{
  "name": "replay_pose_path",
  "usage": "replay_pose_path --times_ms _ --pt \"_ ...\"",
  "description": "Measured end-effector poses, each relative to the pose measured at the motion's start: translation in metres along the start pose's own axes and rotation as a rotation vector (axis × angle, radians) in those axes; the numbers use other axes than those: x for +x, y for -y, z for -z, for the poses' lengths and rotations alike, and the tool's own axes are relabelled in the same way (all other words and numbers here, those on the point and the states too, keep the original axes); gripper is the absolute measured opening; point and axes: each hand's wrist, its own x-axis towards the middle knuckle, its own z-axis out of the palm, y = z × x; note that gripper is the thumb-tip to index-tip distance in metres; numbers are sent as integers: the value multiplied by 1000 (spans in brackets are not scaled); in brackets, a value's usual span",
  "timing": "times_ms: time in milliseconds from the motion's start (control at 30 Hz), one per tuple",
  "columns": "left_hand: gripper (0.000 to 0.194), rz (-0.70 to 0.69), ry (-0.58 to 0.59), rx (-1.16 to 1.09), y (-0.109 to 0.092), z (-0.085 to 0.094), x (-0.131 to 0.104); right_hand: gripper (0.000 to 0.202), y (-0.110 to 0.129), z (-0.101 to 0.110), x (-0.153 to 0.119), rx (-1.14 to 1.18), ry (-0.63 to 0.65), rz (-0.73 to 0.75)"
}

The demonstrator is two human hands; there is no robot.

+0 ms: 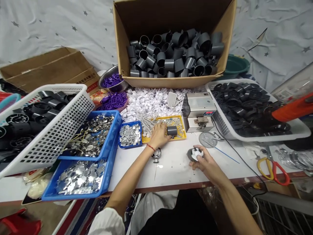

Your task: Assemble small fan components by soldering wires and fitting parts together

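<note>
Two baskets (232, 130) flank the hands (159, 135) (scissors (273, 168) right).

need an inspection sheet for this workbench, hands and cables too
Surface: white table, small marks near the front
Job's things: round grey part with white insert; similar part by left wrist
Clutter: scissors, blue tray, white basket
Grippers: bare hands; left hand at yellow tray, right hand holds round grey part
Cables: black cable crosses right side
Surroundings: cardboard box, star-patterned sheet behind
</note>
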Motion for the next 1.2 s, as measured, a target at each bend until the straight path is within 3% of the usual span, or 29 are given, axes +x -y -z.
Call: replay_pose_path --times_ms 100,233,333,433,500,600,733,800,1000,1200 --pt "50 0 -54 -55 -4 -2 -3 65 -1 -10 9 101 -1 38" --pt "47 -7 -247 -156 -22 18 -56 66 11 -24 12 190 -86 67" --pt "48 -97 -251 -146 -39 24 -93 60 26 -48 15 230 -45 197" --pt "48 -146 -279 -393 -47 17 -109 51 37 -78 23 267 -9 313" --pt "50 -139 -319 -552 -45 11 -112 46 42 -88 27 292 16 335" --pt "53 -118 -398 -569 -35 8 -114 47 51 -82 22 228 -17 404" --pt "54 -110 -521 -455 -27 10 -114 49 63 -63 13 -229 -254 470" --pt "56 -139 -568 -414 -28 12 -113 47 65 -63 14 -422 -311 454" --pt "51 -223 -669 -333 -33 13 -111 49 66 -78 26 -558 -304 409" --pt "53 -228 -715 -382 -31 8 -111 44 71 -77 19 -647 -275 374"
